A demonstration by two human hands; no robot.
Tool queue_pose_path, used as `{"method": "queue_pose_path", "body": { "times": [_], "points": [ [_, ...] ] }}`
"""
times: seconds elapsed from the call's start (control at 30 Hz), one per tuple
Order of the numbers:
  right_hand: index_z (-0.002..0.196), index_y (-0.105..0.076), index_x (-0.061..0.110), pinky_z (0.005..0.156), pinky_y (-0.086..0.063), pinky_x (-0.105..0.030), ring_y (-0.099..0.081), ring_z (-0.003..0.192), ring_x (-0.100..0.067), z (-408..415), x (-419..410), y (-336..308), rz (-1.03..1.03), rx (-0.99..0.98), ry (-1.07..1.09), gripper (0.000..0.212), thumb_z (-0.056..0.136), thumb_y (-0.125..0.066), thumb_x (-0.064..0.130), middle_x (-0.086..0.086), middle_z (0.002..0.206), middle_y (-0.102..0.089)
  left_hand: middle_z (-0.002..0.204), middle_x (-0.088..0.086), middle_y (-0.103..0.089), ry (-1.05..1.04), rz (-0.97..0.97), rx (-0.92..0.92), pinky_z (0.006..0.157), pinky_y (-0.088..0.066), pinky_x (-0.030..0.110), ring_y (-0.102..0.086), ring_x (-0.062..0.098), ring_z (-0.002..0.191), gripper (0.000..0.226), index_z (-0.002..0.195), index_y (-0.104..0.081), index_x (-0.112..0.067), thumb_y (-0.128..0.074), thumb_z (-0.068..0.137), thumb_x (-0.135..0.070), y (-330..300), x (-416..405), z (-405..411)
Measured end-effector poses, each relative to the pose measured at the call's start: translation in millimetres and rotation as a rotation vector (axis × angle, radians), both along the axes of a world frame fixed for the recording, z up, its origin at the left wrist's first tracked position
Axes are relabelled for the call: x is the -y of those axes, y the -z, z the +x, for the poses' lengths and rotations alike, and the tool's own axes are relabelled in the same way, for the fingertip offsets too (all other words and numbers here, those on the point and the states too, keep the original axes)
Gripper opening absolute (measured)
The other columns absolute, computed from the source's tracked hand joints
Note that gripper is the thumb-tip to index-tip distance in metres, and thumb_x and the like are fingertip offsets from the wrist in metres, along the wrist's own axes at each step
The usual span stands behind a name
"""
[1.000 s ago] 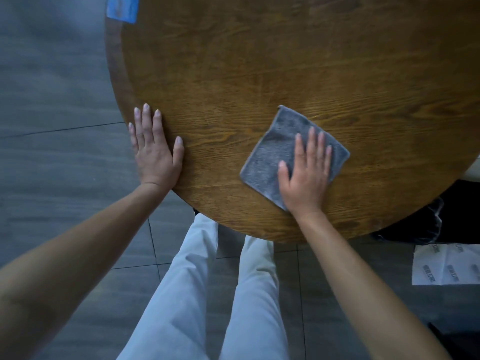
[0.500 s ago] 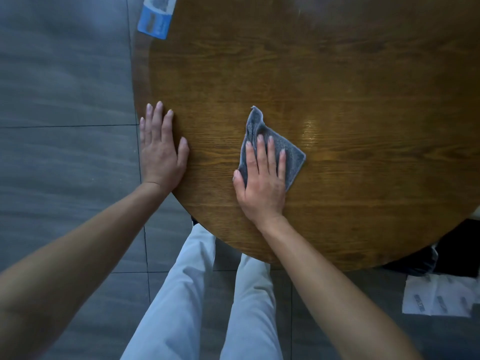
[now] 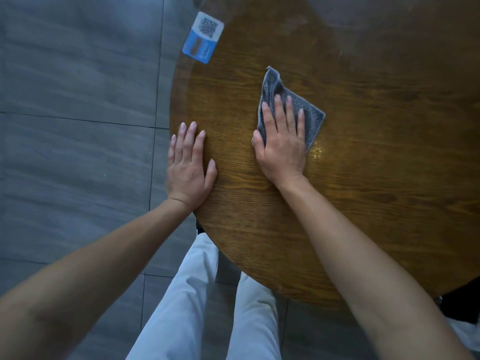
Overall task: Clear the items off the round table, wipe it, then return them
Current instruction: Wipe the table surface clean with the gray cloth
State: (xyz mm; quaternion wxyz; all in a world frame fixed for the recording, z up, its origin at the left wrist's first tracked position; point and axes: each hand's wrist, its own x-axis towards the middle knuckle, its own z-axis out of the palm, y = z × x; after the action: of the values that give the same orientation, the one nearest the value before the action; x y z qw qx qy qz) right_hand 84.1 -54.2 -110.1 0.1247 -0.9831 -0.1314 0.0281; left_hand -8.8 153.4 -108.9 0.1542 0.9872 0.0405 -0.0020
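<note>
- Head view looked straight down on a round wooden counter (image 3: 363,178) that filled the right and upper part of the frame, its curved edge running from the top centre down toward the lower right.
- The right hand (image 3: 281,146) lay flat, palm down, on a grey cloth (image 3: 309,114) in the upper centre of the frame; its fingers (image 3: 278,110) were stretched out and slightly spread, pressing the cloth to the wood rather than clamped around it.
- The cloth was crumpled, one corner pointing toward the top of the frame and another poking out to the right of the hand.
- The left hand (image 3: 188,165) rested palm down at the counter's left edge, centre of the frame, fingers extended and close together, holding nothing; the outer fingers overhung the rim.
- A blue and white card with a QR code (image 3: 203,37) lay at the counter's upper left edge, well apart from both hands.
- A faint sheen showed on the wood just right of the right hand.
- Grey floor tiles (image 3: 78,100) filled the left of the frame, and pale trouser legs (image 3: 187,307) stood at the bottom centre.
</note>
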Motion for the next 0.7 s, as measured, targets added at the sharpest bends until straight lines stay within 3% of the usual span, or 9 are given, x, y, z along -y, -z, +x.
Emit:
{"method": "queue_pose_path", "body": {
  "times": [0.17,0.4,0.57,0.7],
  "points": [
    [0.162,-0.031,0.021,0.13,-0.005,-0.051,-0.012,0.161,-0.028,58,-5,-7,-0.001,-0.029,-0.043,0.063,0.104,-0.034,0.044,-0.008,0.172,-0.02,0.167,0.016,-0.026,0.005,0.018,0.002,0.128,-0.012,0.052,-0.016,0.033,0.158,0.064,0.154,-0.039,-0.004,-0.046,0.098,-0.035,-1,0,0],
    [0.162,-0.031,0.025,0.13,-0.005,-0.052,-0.01,0.161,-0.025,104,36,-17,-0.037,-0.048,0.167,0.06,0.105,-0.029,0.042,-0.005,0.173,-0.019,0.168,0.014,-0.025,-0.009,0.024,-0.02,0.128,-0.012,0.052,-0.014,0.032,0.158,0.066,0.154,-0.038,-0.006,-0.043,0.097,-0.038,-3,2,1],
    [0.162,-0.03,0.016,0.13,-0.006,-0.05,-0.011,0.161,-0.027,85,98,-16,-0.031,-0.025,0.443,0.061,0.105,-0.028,0.037,-0.009,0.172,-0.02,0.168,0.016,-0.026,-0.005,0.025,-0.015,0.128,-0.012,0.052,-0.016,0.034,0.158,0.066,0.154,-0.038,-0.005,-0.043,0.096,-0.038,-2,1,1],
    [0.162,-0.03,0.015,0.13,-0.007,-0.051,-0.012,0.161,-0.027,35,110,-17,-0.022,-0.011,0.478,0.058,0.107,-0.029,0.033,-0.01,0.172,-0.021,0.168,0.015,-0.024,-0.011,0.019,-0.025,0.128,-0.011,0.052,-0.014,0.034,0.158,0.067,0.155,-0.036,-0.006,-0.042,0.097,-0.039,-2,1,1]
  ]
}}
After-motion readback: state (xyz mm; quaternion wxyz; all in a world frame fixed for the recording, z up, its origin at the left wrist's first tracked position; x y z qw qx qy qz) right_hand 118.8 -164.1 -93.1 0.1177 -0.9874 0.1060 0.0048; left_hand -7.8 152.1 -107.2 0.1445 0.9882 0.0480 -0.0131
